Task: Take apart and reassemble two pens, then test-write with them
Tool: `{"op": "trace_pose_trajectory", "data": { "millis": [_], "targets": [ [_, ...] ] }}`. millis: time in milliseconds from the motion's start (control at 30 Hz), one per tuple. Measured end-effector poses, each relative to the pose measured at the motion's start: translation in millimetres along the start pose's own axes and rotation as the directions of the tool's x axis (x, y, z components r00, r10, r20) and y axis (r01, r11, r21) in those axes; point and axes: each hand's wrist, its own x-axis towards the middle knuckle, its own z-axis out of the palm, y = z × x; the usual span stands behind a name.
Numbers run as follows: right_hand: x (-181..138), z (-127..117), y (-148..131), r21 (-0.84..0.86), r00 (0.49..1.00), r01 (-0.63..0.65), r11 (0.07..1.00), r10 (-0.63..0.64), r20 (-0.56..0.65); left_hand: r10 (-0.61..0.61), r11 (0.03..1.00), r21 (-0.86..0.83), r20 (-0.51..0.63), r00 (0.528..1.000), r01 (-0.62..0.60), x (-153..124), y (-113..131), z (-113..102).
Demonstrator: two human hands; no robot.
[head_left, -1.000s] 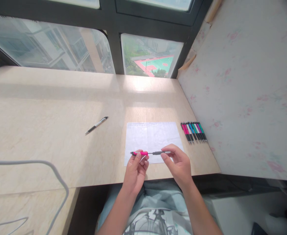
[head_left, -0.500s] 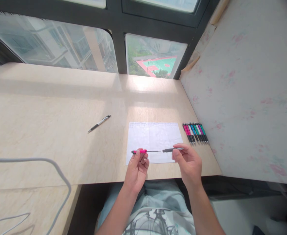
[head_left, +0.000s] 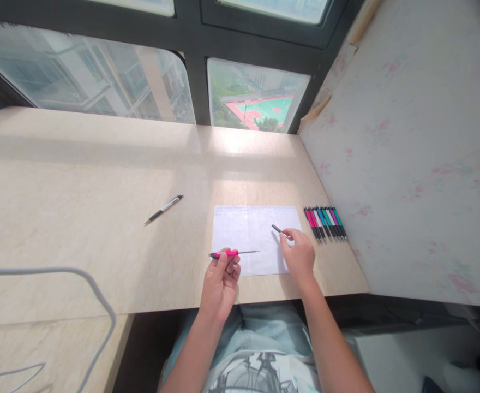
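Observation:
Between thumb and fingers my left hand pinches a pink pen barrel, its thin refill sticking out bare to the right. My right hand is closed on a black pen grip section, tilted with one end up and to the left, over the paper. I cannot tell whether that section touches the sheet. Both hands are above or beside the white paper, near the table's front edge. The two pen parts are apart.
A row of several coloured pens lies right of the paper, by the papered wall. One white and black pen lies on the table to the left. A grey cable loops across the left front. Windows stand behind.
My right hand has moved left and farther from me, tilting the black grip section. My left hand has shifted slightly left with the pink barrel.

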Motion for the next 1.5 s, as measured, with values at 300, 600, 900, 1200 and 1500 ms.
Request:
{"op": "trace_pose_trajectory", "data": {
  "millis": [300,600,900,1200,1500],
  "targets": [
    [13,18,-9,-0.215,1.000,-0.027,0.976,0.024,-0.016,0.006,0.998,0.058,0.000,1.000,-0.006,0,1,-2],
    [12,24,-3,-0.216,1.000,-0.019,0.976,0.018,-0.009,0.003,0.998,0.066,-0.002,1.000,-0.003,1,2,-1],
    [14,25,-6,-0.213,1.000,-0.018,0.977,0.015,-0.016,0.006,0.997,0.078,0.011,1.000,-0.007,2,1,-4],
    [18,25,-9,-0.225,0.996,-0.086,0.971,0.087,-0.005,0.010,0.995,0.094,0.008,1.000,-0.011,3,1,-3],
    [17,25,-8,-0.220,0.998,-0.063,0.974,0.060,-0.019,0.009,0.995,0.100,0.019,1.000,-0.011,4,1,-7]
  ]
}}
